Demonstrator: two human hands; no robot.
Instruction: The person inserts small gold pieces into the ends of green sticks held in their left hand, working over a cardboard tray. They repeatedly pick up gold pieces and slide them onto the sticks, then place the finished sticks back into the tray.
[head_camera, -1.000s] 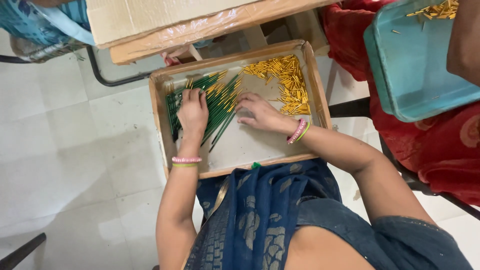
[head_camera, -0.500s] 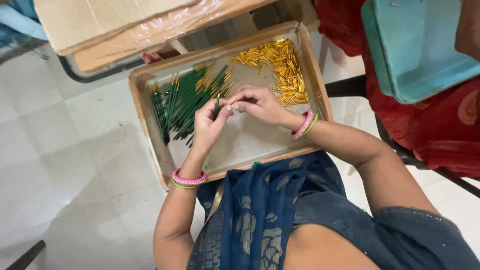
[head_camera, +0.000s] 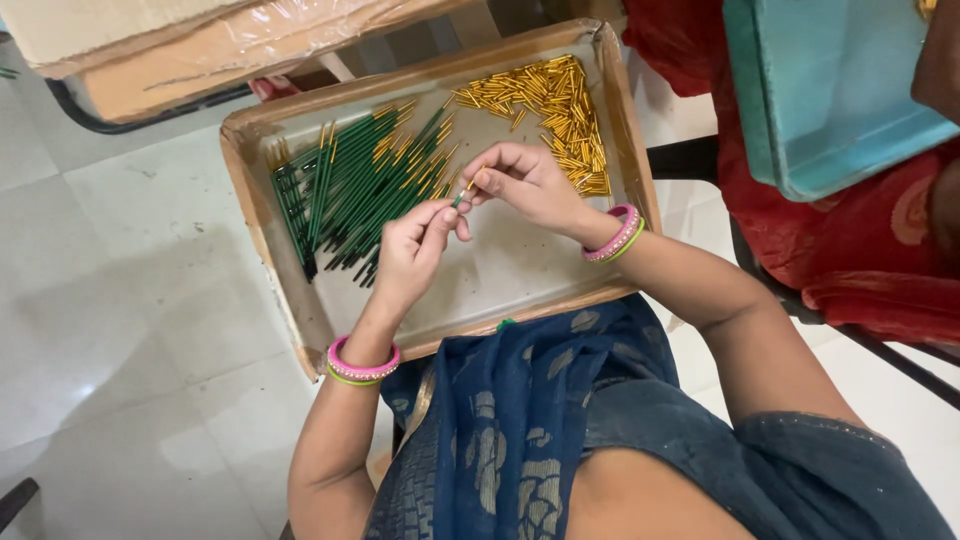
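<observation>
A shallow cardboard tray (head_camera: 300, 310) rests on my lap. A heap of thin green sticks (head_camera: 352, 190), some with gold tips, lies in its left half. A pile of small gold caps (head_camera: 555, 105) fills its far right corner. My left hand (head_camera: 415, 250) and my right hand (head_camera: 525, 180) meet above the tray's middle. Between their fingertips they hold one green stick (head_camera: 461, 197) with a gold cap at its upper end. Both wrists wear pink and green bangles.
A taped cardboard box (head_camera: 200, 45) lies beyond the tray. A teal plastic tray (head_camera: 830, 100) sits on red cloth (head_camera: 880, 250) at the right. White floor tiles (head_camera: 110, 300) spread to the left. Blue patterned fabric (head_camera: 520, 420) covers my lap.
One second ago my hands lay apart on the sticks and the tray floor. They have since risen and come together, pinching a single green stick between them.
</observation>
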